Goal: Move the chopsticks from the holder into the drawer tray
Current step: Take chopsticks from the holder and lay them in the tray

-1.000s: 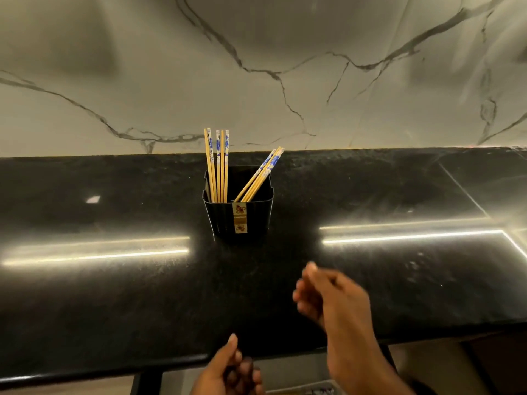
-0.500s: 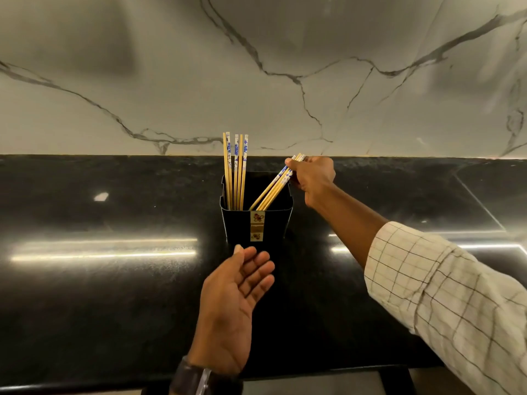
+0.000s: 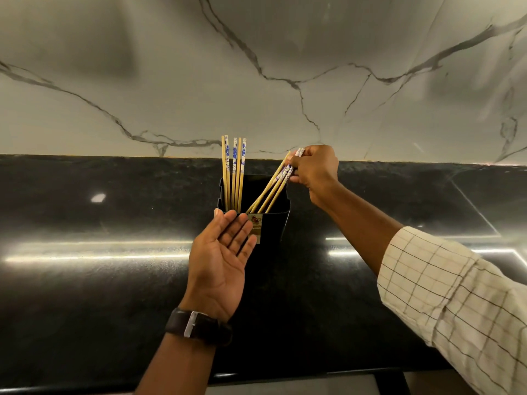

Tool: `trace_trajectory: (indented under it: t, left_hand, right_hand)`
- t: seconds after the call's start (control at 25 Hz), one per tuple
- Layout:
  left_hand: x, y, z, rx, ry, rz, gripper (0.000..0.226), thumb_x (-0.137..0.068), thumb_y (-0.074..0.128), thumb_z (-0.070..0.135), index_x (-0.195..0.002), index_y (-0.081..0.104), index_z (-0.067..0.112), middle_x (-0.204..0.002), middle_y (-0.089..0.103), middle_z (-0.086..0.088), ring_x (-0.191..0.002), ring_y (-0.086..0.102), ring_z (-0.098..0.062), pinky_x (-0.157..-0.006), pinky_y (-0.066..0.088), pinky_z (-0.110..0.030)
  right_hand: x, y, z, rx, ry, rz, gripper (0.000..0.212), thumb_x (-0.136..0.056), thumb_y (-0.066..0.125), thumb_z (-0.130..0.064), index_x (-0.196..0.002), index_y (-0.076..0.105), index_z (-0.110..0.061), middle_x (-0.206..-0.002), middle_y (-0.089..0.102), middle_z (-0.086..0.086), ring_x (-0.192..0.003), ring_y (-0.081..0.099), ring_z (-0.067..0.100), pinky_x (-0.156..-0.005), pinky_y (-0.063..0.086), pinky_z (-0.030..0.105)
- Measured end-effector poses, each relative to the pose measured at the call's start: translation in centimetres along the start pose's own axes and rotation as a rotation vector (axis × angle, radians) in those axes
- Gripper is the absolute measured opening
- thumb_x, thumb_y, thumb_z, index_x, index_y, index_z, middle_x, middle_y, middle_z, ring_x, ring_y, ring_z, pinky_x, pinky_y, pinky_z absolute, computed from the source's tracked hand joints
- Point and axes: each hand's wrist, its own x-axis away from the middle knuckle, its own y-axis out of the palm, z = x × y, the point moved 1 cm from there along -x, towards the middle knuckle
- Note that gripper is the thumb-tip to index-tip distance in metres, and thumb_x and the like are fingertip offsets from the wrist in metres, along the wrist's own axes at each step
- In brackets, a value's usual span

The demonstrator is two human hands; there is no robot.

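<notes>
A black square holder (image 3: pixel 272 226) stands on the dark countertop near the wall. Several bamboo chopsticks with blue-and-white tops (image 3: pixel 234 172) stand upright at its left side. Another bundle of chopsticks (image 3: pixel 272 186) leans to the right, and my right hand (image 3: pixel 315 169) is closed around its upper ends, their lower ends still inside the holder. My left hand (image 3: pixel 221 260) is open, palm up and fingers together, its fingertips against the holder's front left edge. The drawer tray is out of view.
The glossy black countertop (image 3: pixel 85 295) reflects light strips on both sides of the holder. A white marble backsplash (image 3: pixel 256 81) rises right behind it. The counter's front edge runs along the bottom of the view.
My left hand has moved forward and up to the holder's front. My right hand still grips the leaning bundle and has drawn it slightly upward.
</notes>
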Motion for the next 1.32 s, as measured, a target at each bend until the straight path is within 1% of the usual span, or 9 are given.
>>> trace_trajectory:
  t: [0.16, 0.36, 0.6, 0.72, 0.84, 1.0, 1.08, 1.16, 1.32]
  left_hand:
    - [0.6, 0.5, -0.5, 0.000, 0.006, -0.036, 0.044, -0.092, 0.061, 0.033, -0.127, 0.065, 0.006, -0.124, 0.072, -0.018, -0.116, 0.069, -0.030, -0.104, 0.050, -0.045]
    - [2.2, 2.2, -1.7, 0.010, 0.002, -0.068, 0.039, -0.097, 0.060, 0.023, -0.126, 0.060, -0.003, -0.123, 0.070, -0.025, -0.113, 0.069, -0.036, -0.102, 0.052, -0.047]
    - [9.0, -2.3, -8.1, 0.090, 0.013, 0.038, 0.020, -0.101, 0.055, 0.017, -0.114, 0.063, 0.005, -0.106, 0.077, -0.016, -0.103, 0.075, -0.030, -0.087, 0.061, -0.044]
    - [13.0, -8.7, -14.1, -0.007, -0.264, 0.278, 0.024, -0.100, 0.056, 0.017, -0.121, 0.063, 0.007, -0.113, 0.074, -0.014, -0.099, 0.073, -0.031, -0.082, 0.057, -0.041]
    - [14.8, -13.4, -18.2, 0.004, -0.505, 0.450, 0.011, -0.100, 0.055, 0.010, -0.103, 0.063, 0.001, -0.129, 0.065, -0.022, -0.100, 0.067, -0.033, -0.092, 0.050, -0.046]
    - [13.0, -15.7, -20.3, -0.052, -0.629, 0.554, 0.014, -0.104, 0.047, 0.006, -0.100, 0.059, 0.001, -0.141, 0.057, -0.021, -0.125, 0.056, -0.035, -0.107, 0.046, -0.050]
    - [12.1, -16.3, -20.8, -0.091, -0.643, 0.585, 0.025, -0.106, 0.040, 0.007, -0.123, 0.057, -0.001, -0.148, 0.049, -0.021, -0.135, 0.048, -0.036, -0.110, 0.043, -0.050]
    - [11.5, -16.2, -20.4, -0.070, -0.679, 0.615, 0.036, -0.106, 0.037, 0.012, -0.138, 0.049, 0.000, -0.151, 0.045, -0.021, -0.139, 0.045, -0.037, -0.113, 0.040, -0.051]
    - [10.8, -16.5, -19.3, -0.044, -0.760, 0.629, 0.035, -0.105, 0.042, 0.023, -0.131, 0.047, 0.001, -0.147, 0.046, -0.023, -0.136, 0.046, -0.039, -0.113, 0.039, -0.053]
  right_hand:
    - [3.0, -2.6, -2.4, -0.070, -0.220, 0.100, 0.004, -0.089, 0.074, -0.012, -0.088, 0.074, -0.008, -0.082, 0.077, 0.006, -0.073, 0.078, 0.018, -0.063, 0.065, 0.031]
    - [9.5, -7.8, -3.0, -0.510, -0.276, 0.123, 0.009, -0.091, 0.071, -0.007, -0.098, 0.072, -0.002, -0.088, 0.079, 0.014, -0.081, 0.079, 0.026, -0.069, 0.064, 0.036]
    - [23.0, -11.6, 9.2, -0.825, 0.403, 0.113, 0.003, -0.093, 0.066, -0.003, -0.092, 0.069, -0.004, -0.078, 0.076, 0.012, -0.071, 0.076, 0.021, -0.063, 0.061, 0.032]
    - [30.4, -12.7, 18.0, -0.773, 0.835, 0.215, 0.006, -0.091, 0.069, -0.003, -0.094, 0.070, 0.002, -0.078, 0.076, 0.015, -0.064, 0.075, 0.022, -0.053, 0.060, 0.028]
    - [34.1, -12.7, 24.8, -0.630, 1.133, 0.222, 0.012, -0.092, 0.069, -0.001, -0.096, 0.067, 0.010, -0.097, 0.073, 0.026, -0.068, 0.071, 0.028, -0.045, 0.060, 0.029]
    - [33.6, -11.6, 28.5, -0.498, 1.253, 0.162, 0.018, -0.095, 0.062, 0.005, -0.110, 0.063, 0.014, -0.102, 0.069, 0.030, -0.074, 0.068, 0.034, -0.066, 0.060, 0.040]
    - [32.7, -11.3, 28.8, -0.472, 1.275, 0.164, 0.015, -0.095, 0.058, 0.009, -0.109, 0.062, 0.013, -0.103, 0.069, 0.031, -0.081, 0.070, 0.037, -0.072, 0.059, 0.043]
    - [32.1, -11.0, 28.9, -0.446, 1.280, 0.156, 0.016, -0.096, 0.055, 0.010, -0.110, 0.061, 0.010, -0.107, 0.068, 0.031, -0.090, 0.070, 0.039, -0.072, 0.059, 0.045]
    - [32.1, -10.4, 29.3, -0.404, 1.264, 0.195, 0.026, -0.095, 0.054, 0.009, -0.121, 0.058, 0.006, -0.115, 0.064, 0.030, -0.105, 0.065, 0.043, -0.078, 0.058, 0.047]
